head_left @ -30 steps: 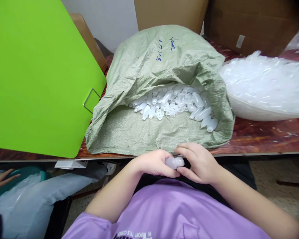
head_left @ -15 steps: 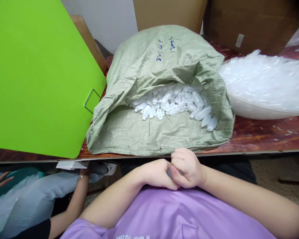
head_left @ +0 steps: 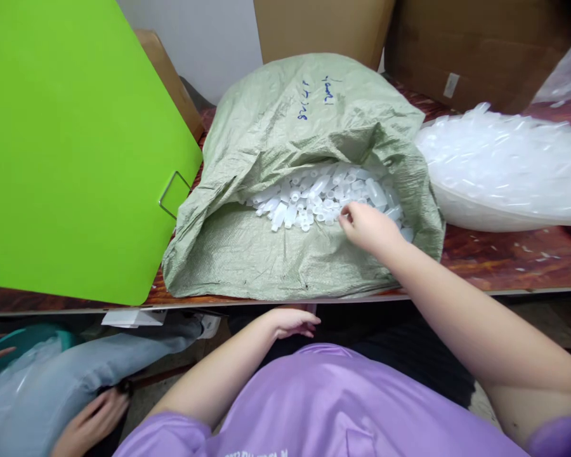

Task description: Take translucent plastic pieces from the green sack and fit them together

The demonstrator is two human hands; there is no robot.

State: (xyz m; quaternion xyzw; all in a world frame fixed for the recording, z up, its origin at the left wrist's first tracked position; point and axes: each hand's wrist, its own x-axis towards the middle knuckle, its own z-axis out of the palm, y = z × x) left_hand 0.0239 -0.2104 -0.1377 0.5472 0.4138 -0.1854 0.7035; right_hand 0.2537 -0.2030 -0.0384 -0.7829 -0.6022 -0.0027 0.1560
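Your right hand [head_left: 368,227], fingers curled, is at the small translucent bottles [head_left: 290,213] in the woven sack [head_left: 261,136] on the tabletop [head_left: 499,257]; your left hand [head_left: 292,322] is half-curled below. Neither grip is clear. Many bottles are left; how many are done doesn't show.

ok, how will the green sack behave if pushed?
The green sack is probably floppy: its mouth sags and wrinkles. Its rounded back suggests a bulky load, so it may deform before sliding. Loose white pieces could spill, since the mouth is open.
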